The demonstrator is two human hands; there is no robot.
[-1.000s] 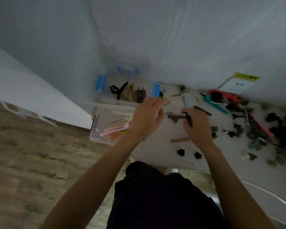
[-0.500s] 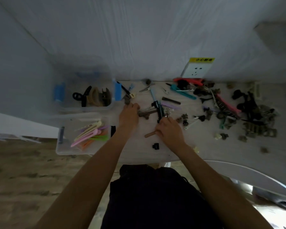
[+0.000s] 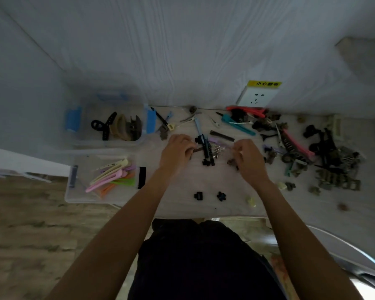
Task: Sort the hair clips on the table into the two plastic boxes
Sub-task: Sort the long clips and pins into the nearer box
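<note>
Both forearms reach forward over the pale table (image 3: 225,204), hands side by side near its middle. The left hand (image 3: 178,153) has its fingers curled, pinching the end of a brown flat clip (image 3: 197,150) that sticks out to the right of its fingertips. The right hand (image 3: 248,158) is curled too, knuckles up, but whether it grips anything cannot be told; a small brown claw clip (image 3: 232,162) lies just beside its thumb. Between the hands lies a black and blue clip cluster (image 3: 206,148).

The far plastic box (image 3: 74,121), with blue latches, holds black and brown claw clips (image 3: 119,127). The near plastic box (image 3: 74,193) holds pastel duckbill clips (image 3: 113,176). A dense heap of unsorted clips (image 3: 325,152) covers the table's right side.

On the wall, a white socket (image 3: 256,98) carries a yellow label (image 3: 265,84) with Chinese characters, too blurred to read fully.
</note>
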